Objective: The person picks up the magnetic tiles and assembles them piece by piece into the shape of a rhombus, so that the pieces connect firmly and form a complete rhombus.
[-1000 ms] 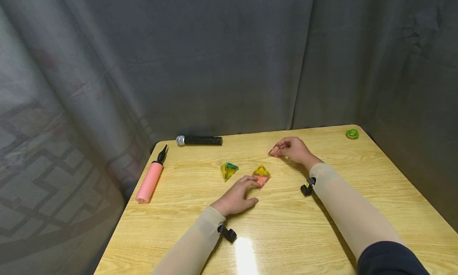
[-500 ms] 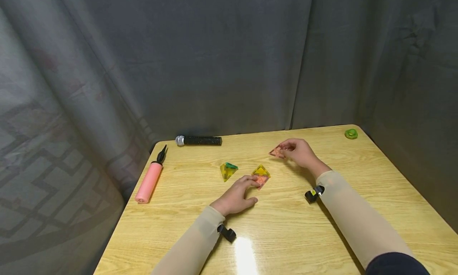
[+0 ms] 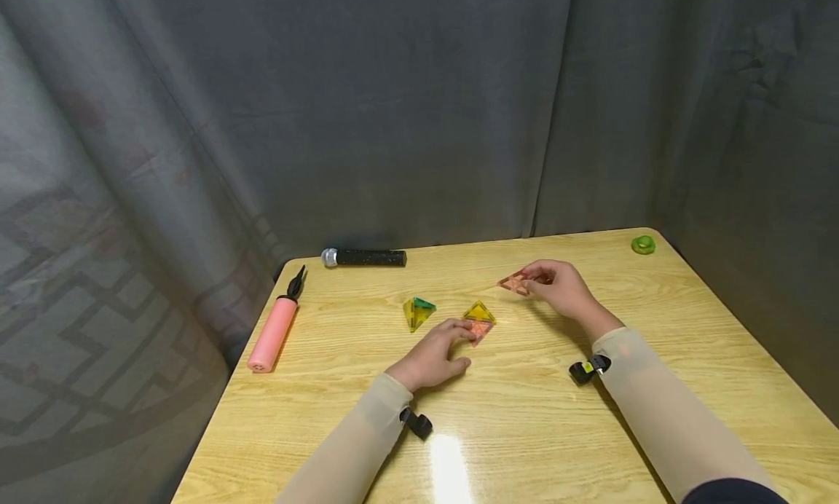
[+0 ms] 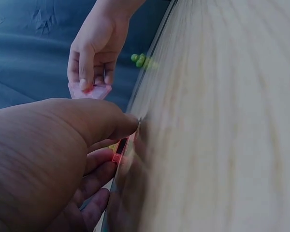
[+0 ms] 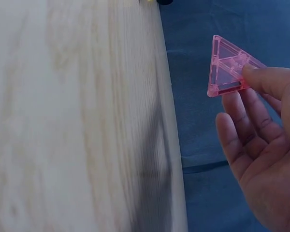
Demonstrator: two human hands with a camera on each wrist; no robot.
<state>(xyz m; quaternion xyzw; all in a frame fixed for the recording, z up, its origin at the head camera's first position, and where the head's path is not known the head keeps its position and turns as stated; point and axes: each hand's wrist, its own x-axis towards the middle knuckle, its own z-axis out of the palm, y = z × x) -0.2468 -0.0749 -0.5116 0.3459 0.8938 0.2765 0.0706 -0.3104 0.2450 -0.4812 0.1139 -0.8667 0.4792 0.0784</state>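
Between thumb and fingers, my right hand (image 3: 559,288) pinches a translucent pink triangular magnetic tile (image 5: 228,65), held up over the table in the right wrist view. My left hand (image 3: 432,353) lies low on the table, its fingertips resting on a second pink triangular tile (image 3: 481,331), thumb spread apart. That tile lies flat, edge to edge with a yellow triangular tile (image 3: 479,312). To their left stands a small pyramid of yellow and green tiles (image 3: 419,314). In the left wrist view, the left hand mostly hides its pink tile.
A black microphone (image 3: 367,258) with a silver head lies along the table's back edge. A pink hand pump (image 3: 274,334) with a black nozzle lies at the left edge. A small green object (image 3: 643,245) sits at the back right corner. Grey curtains (image 3: 406,125) hang behind.
The right hand has moved slightly right and toward the person, carrying its pink tile, which has turned a little. The left hand has stayed nearly still on the other pink tile.
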